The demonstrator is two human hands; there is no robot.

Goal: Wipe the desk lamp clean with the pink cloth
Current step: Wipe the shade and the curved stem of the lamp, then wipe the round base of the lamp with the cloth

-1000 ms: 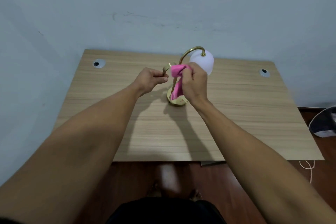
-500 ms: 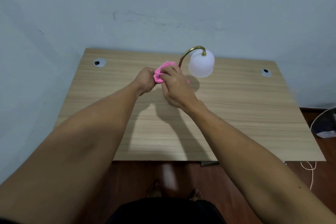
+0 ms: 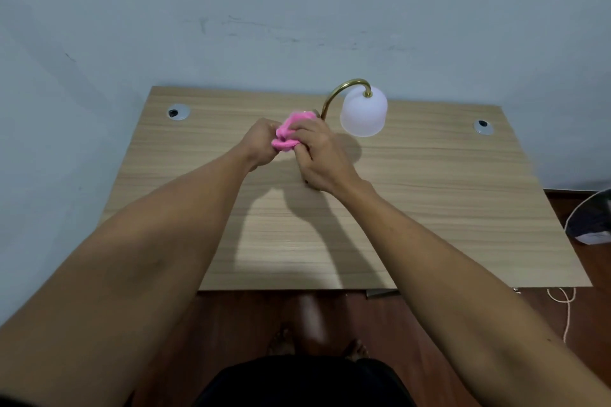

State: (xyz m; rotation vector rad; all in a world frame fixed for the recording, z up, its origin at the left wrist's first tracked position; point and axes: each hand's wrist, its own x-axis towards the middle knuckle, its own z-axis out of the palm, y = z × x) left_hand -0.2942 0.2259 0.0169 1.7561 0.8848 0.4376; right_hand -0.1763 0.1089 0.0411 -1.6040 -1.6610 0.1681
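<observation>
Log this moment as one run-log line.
step: wiping lamp stem | left hand: grips pink cloth | right hand: grips pink cloth | white shade: untouched

Bare forearms, black shorts (image 3: 304,383).

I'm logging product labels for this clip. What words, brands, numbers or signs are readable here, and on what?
None can be read.
White frosted lamp shade, curved brass lamp neck, crumpled pink cloth, wood-grain desk: no print shows.
Dark object on the floor: pale patch, too blurred to tell.
</observation>
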